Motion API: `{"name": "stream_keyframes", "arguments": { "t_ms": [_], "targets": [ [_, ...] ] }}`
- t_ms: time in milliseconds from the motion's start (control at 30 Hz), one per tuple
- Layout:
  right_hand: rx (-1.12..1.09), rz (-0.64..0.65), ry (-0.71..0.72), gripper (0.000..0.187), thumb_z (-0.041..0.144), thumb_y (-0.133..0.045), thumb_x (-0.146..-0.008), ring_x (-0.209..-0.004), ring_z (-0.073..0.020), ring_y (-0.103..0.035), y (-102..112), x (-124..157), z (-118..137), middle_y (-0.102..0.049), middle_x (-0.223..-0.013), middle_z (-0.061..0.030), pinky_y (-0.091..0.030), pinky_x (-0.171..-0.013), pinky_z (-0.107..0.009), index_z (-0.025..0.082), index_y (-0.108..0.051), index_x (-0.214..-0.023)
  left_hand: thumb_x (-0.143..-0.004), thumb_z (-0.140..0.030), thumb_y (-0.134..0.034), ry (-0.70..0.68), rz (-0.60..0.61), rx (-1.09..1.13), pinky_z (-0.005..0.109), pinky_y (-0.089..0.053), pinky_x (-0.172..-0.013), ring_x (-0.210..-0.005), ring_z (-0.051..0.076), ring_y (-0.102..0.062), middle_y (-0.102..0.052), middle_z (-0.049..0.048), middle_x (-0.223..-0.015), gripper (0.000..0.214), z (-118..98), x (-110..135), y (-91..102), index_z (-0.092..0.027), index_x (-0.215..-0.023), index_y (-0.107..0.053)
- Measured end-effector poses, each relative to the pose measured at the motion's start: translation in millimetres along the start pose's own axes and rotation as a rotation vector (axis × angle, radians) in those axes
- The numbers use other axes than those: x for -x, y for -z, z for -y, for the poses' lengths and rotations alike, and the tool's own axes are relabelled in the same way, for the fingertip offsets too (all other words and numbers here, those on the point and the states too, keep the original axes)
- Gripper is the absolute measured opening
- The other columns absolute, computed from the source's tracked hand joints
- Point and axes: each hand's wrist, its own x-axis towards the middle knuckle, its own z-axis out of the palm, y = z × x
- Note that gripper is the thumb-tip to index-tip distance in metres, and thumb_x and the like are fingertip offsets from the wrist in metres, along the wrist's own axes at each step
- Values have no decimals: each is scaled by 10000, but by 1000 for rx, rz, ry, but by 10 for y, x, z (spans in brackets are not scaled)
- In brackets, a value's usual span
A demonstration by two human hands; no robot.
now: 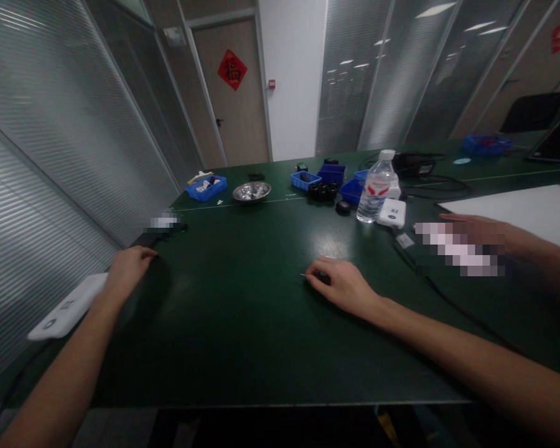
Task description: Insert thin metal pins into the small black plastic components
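Observation:
My right hand rests on the dark green table, fingers curled around a small dark tool. A thin, light, metal-looking tip pokes out to the left of the fingers. Most of that tool is hidden by the hand, so its exact kind does not show. Over at the table's left side is my left hand, its thumb and fingertips brought together; what they hold, if anything, cannot be made out. Just beyond those fingertips lies a dark item with a blurred-out patch. A white flat box sits beside the left wrist.
Farther back stand a blue tray, a shiny metal bowl, small blue bins and black round parts. A water bottle stands beside another white box. Another person's hand and a black cable are at right.

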Motion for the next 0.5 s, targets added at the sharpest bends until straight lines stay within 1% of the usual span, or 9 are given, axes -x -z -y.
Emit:
{"name": "stream_keyframes", "arguments": {
  "t_ms": [133, 233, 367, 500],
  "targets": [
    [0, -6, 3, 172, 317, -570, -984, -792, -179, -641, 14, -1, 18, -704, -975, -43, -486, -720, -308, 226, -712, -1017, -948, -239, -501, 21, -4, -4, 407, -478, -1016, -1065, 294, -676, -750, 135, -1152, 351, -6, 1, 13, -113, -1142, -764],
    [-6, -9, 6, 170, 320, -574, -981, -785, -177, -644, 21, -1, 24, -707, -969, -42, -486, -718, -305, 227, -713, -1012, -941, -236, -501, 21, -10, -13, 411, -484, -997, -1065, 302, -671, -738, 140, -1177, 347, -9, 5, 19, -117, -1114, -778],
    [-3, -10, 6, 162, 309, -576, -976, -790, -178, -647, 18, -2, 19, -709, -971, -44, -488, -727, -304, 229, -712, -1013, -944, -251, -492, 24, -10, -27, 426, -492, -981, -1039, 308, -678, -749, 133, -1158, 361, -13, 17, 19, -131, -1125, -781],
    [0, -10, 5, 158, 305, -572, -979, -791, -179, -648, 10, -1, 12, -709, -974, -41, -483, -726, -309, 232, -709, -1007, -939, -252, -485, 31, -11, -44, 433, -499, -961, -1017, 318, -685, -759, 148, -1127, 373, -25, 28, 21, -111, -1120, -780]
  ]
}}
